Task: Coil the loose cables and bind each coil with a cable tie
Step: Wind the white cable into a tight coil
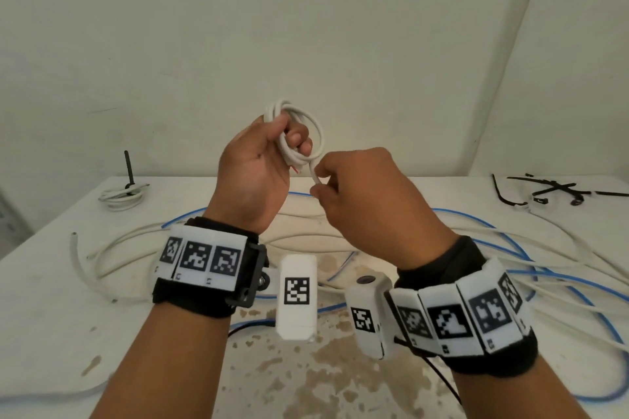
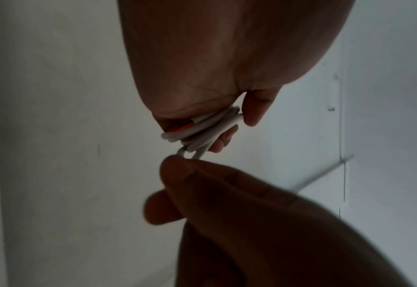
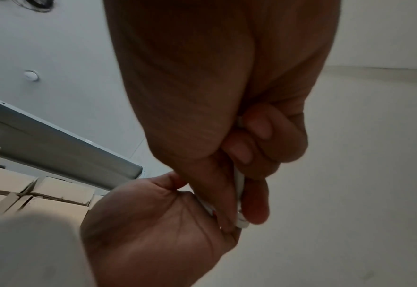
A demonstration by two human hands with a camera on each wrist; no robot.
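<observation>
coil (image 1: 299, 133): small, white, several loops; held up in the air above the counter (image 1: 51, 299), in front of the wall.
left hand (image 1: 258, 163): curled round the gathered side of the coil, thumb pressing the strands together; a cut end with red core showing pokes out just below the grip.
right hand (image 1: 357, 194): pinching the free tail (image 1: 315, 177) of the same cable between thumb and forefinger, close under the coil.
weight: light, judging by the thin cable and the easy one-handed hold.
stiffness: springy rather than limp; loops keep a round shape, likely to fan open if the grip slackens.
surface: smooth sheath, probably slippery; a firm pinch needed on the tail.
best hold: at the point where all strands cross, as now; tie to go round that same bunch.
ties (image 1: 558, 190): black, scattered on the far right of the counter, well apart from both hands.
bound coil (image 1: 121, 196): white, lying far left on the counter, black tie standing up from it.
loose cables (image 1: 510, 248): white and blue, sprawled across the counter under the wrists, not yet coiled.
containers: none on the counter; cardboard boxes (image 3: 55, 190) visible only in the right wrist view, contents hidden.
</observation>
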